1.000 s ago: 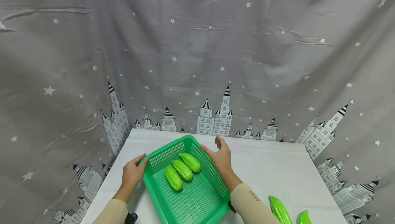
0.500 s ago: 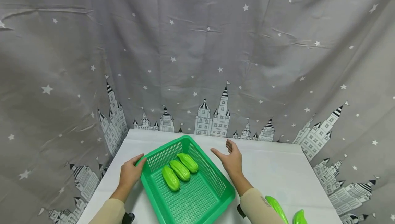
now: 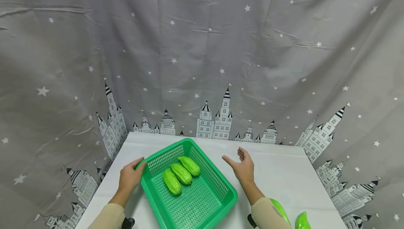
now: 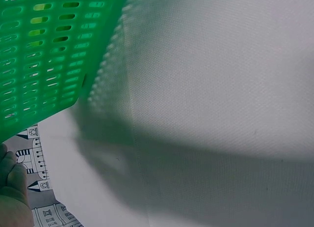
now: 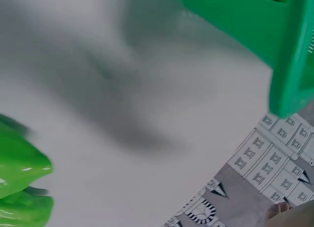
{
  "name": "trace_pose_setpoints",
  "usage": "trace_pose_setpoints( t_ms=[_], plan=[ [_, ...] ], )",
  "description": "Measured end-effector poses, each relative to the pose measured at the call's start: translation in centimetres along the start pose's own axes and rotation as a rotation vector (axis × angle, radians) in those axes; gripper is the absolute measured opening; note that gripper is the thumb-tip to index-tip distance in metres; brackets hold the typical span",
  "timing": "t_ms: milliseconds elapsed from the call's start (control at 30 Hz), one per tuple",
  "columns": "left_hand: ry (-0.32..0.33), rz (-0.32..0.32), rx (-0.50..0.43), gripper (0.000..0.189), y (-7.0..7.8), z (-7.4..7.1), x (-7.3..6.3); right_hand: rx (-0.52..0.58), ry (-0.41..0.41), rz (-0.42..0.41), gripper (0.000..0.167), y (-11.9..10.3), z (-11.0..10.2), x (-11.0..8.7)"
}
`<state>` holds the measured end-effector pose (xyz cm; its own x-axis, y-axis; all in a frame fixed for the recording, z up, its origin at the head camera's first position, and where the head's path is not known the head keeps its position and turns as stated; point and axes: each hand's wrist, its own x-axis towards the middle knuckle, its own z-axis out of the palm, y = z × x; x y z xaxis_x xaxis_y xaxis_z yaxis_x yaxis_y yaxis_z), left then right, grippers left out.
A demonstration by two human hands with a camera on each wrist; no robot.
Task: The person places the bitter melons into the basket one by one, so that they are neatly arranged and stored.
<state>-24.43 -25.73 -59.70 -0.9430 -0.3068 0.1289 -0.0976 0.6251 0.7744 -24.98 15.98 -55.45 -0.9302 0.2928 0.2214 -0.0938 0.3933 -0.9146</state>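
Grey curtain [image 3: 202, 46] behind, printed with white stars and castles; it meets the far edge of a white table [image 3: 277, 173]. Green basket [image 3: 195, 206] sits askew in the table's left half, one corner close to the far edge; can't tell if its base lies flat. Inside: three green vegetables, left [image 3: 172, 182], middle [image 3: 181, 173] and right [image 3: 189, 166], side by side toward the basket's far end.

Left hand [image 3: 130, 177] pinches the basket rim at its left corner, thumb over the top, between basket and table's left edge. Right hand [image 3: 244, 169] holds nothing: thumb and fingers spread, palm facing the basket, clear of its right wall.

Two more green vegetables on the table toward the near right corner: one [image 3: 279, 208] partly behind the right sleeve [image 3: 271, 215], another [image 3: 303, 221] just beside it, cut off by the frame. Both sleeves beige, dark strap [image 3: 127, 223] under the left one.
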Motion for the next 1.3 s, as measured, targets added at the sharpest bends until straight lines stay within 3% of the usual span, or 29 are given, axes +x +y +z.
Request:
trace_pose_setpoints(
  t_ms=[333,567,933,1300],
  plan=[
    [0.004,0.004,-0.015,0.045,-0.1,0.2,0.3,-0.049,0.039,0.045,0.090,2.5,-2.6,-0.7],
    [-0.024,-0.040,-0.012,0.047,-0.4,0.5,-0.1,-0.084,0.075,0.098,0.091,4.5,-4.8,-1.8],
    [-0.009,-0.012,0.007,0.047,-0.4,0.1,0.1,-0.086,0.134,0.147,0.090,6.2,-7.8,-2.8],
    [-0.030,-0.029,-0.003,0.050,-0.2,0.2,0.4,-0.127,0.173,0.235,0.094,8.3,-11.9,-4.6]
  ],
)
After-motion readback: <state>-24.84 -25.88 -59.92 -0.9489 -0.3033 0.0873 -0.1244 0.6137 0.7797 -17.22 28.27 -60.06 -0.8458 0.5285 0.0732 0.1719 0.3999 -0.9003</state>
